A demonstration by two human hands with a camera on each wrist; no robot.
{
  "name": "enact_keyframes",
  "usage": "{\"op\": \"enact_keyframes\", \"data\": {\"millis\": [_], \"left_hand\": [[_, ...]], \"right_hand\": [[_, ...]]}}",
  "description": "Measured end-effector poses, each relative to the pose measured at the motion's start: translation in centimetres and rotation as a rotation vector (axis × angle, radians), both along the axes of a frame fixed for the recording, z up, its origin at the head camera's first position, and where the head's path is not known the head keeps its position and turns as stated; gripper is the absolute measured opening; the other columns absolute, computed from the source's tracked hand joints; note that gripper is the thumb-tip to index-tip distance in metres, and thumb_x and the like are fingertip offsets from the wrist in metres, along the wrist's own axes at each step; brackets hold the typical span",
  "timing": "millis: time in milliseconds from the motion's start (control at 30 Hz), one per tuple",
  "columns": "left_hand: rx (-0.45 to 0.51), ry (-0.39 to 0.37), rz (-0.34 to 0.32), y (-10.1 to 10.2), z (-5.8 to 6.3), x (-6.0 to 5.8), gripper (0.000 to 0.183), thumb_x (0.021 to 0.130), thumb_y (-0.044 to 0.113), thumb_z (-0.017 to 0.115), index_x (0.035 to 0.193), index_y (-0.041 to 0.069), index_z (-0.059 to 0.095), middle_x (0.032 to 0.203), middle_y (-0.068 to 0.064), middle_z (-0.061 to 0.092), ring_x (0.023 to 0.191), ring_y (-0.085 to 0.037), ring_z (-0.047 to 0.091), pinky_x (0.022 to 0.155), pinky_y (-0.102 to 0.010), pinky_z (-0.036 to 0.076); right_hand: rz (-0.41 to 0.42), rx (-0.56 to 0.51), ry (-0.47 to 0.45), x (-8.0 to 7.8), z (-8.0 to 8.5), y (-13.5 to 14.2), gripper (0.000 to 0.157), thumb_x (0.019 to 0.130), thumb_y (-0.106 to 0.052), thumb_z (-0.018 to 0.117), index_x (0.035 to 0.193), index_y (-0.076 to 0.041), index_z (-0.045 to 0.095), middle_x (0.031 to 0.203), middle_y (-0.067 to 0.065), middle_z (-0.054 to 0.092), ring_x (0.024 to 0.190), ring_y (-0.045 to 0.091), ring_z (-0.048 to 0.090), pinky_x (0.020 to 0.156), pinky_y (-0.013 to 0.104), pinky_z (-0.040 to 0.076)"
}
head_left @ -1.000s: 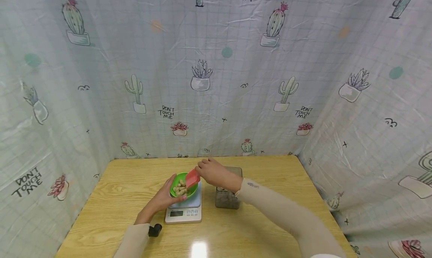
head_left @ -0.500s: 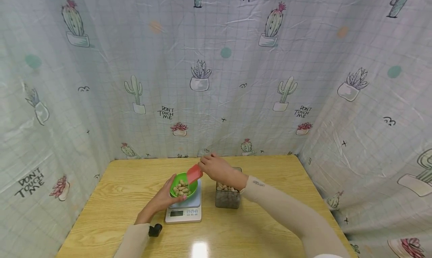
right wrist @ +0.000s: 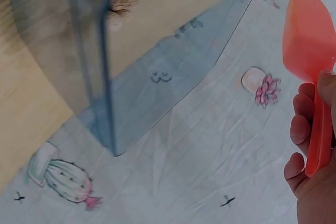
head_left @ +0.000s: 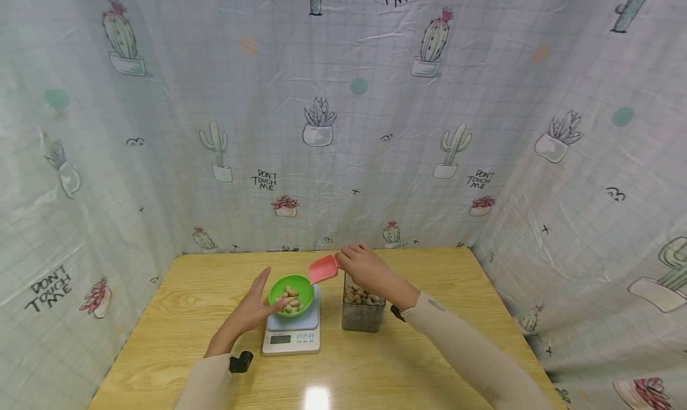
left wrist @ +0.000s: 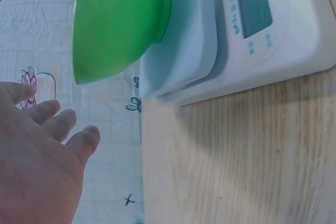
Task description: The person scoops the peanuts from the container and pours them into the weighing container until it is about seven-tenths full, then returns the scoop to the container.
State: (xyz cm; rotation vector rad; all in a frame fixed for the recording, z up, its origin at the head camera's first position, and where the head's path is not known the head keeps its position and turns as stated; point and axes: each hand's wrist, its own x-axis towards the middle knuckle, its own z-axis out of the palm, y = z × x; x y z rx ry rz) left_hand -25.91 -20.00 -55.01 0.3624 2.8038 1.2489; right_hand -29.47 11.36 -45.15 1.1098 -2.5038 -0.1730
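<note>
My right hand (head_left: pixel 370 271) grips the handle of a red scoop (head_left: pixel 323 269), its fingers curled round it in the right wrist view. The scoop hangs between a green bowl (head_left: pixel 307 294) and a clear grey container (head_left: pixel 362 319). Peanuts (head_left: pixel 291 306) lie in the bowl, which stands on a white kitchen scale (head_left: pixel 291 342). At the bowl's left is my left hand (head_left: pixel 248 310), thumb and fingers spread. The left wrist view shows a gap between those fingers (left wrist: pixel 85 141) and the bowl (left wrist: pixel 113 30). More peanuts (head_left: pixel 361 295) fill part of the container, below my right hand.
All of this stands on a wooden table (head_left: pixel 204 285). A cactus-print curtain (head_left: pixel 343 177) hangs behind the table and along both sides. The container's tall wall (right wrist: pixel 173 85) stands close to the right wrist camera.
The scoop has moved right in my right hand, away from over the bowl and level instead of tipped. My left hand has let go of the bowl and drawn slightly left.
</note>
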Motion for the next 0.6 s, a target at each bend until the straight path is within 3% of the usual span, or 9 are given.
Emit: {"op": "enact_keyframes", "data": {"millis": [100,267,433,600], "left_hand": [[-0.012,0.015,0.0,0.1,0.2,0.0,0.097,0.083,0.05,0.064,0.151,0.025,0.0,0.157,-0.016,0.004,0.139,-0.047,0.018,0.102,-0.067,0.027],[-0.022,0.039,0.005,0.5,0.4,0.1,0.096,0.084,0.05,0.062,0.152,0.022,0.0,0.158,-0.014,0.003,0.14,-0.046,0.019,0.104,-0.066,0.026],[-0.029,0.081,0.022,1.3,1.1,0.3,0.094,0.084,0.052,0.061,0.152,0.021,0.003,0.158,-0.013,0.005,0.139,-0.045,0.022,0.104,-0.064,0.028],[0.01,0.112,0.005,2.4,2.2,0.3,0.093,0.084,0.051,0.062,0.151,0.028,0.003,0.159,-0.01,0.005,0.14,-0.042,0.021,0.103,-0.065,0.029]], "right_hand": [[-0.042,-0.013,-0.024,0.2,-0.1,1.0,0.023,0.098,-0.032,0.044,0.113,-0.018,0.056,0.105,-0.005,0.06,0.098,0.013,0.056,0.079,0.03,0.043],[-0.061,-0.134,-0.07,0.5,-0.3,2.5,0.021,0.098,-0.026,0.046,0.113,-0.015,0.056,0.107,-0.001,0.06,0.101,0.018,0.057,0.082,0.034,0.044],[-0.053,-0.25,-0.043,0.7,-0.7,4.1,0.019,0.096,-0.023,0.052,0.11,-0.013,0.059,0.103,0.001,0.062,0.097,0.02,0.059,0.083,0.037,0.047],[-0.045,-0.322,-0.001,0.9,-0.7,5.6,0.016,0.093,-0.023,0.056,0.105,-0.012,0.06,0.095,0.0,0.062,0.089,0.019,0.06,0.081,0.039,0.048]]}}
